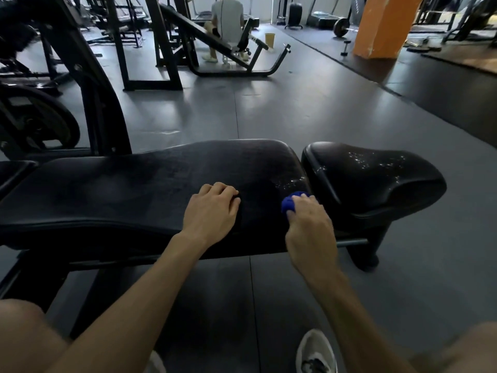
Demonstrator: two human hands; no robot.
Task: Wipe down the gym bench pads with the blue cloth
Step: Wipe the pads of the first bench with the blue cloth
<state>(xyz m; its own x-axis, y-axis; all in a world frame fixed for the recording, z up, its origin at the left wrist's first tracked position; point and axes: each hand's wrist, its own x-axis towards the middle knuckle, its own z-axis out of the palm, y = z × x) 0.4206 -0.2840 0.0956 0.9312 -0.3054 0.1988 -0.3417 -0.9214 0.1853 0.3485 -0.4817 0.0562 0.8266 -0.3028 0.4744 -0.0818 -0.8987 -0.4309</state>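
A long black back pad [121, 189] of the gym bench runs across the view, with a smaller black seat pad [371, 181] to its right. White droplets speckle the seat pad and the long pad's right end. My right hand [309, 227] grips a bunched blue cloth [290, 203] pressed on the long pad's right end, beside the gap between the pads. My left hand [212, 211] rests palm down on the long pad, its fingers curled over, holding nothing that I can see.
The bench frame and foot [368, 251] stand on the grey rubber floor. A weight plate machine [40, 122] is at the left. A person sits on another machine [228, 30] at the back. An orange pillar [382, 25] rises at the back right. My shoe [317, 351] is below.
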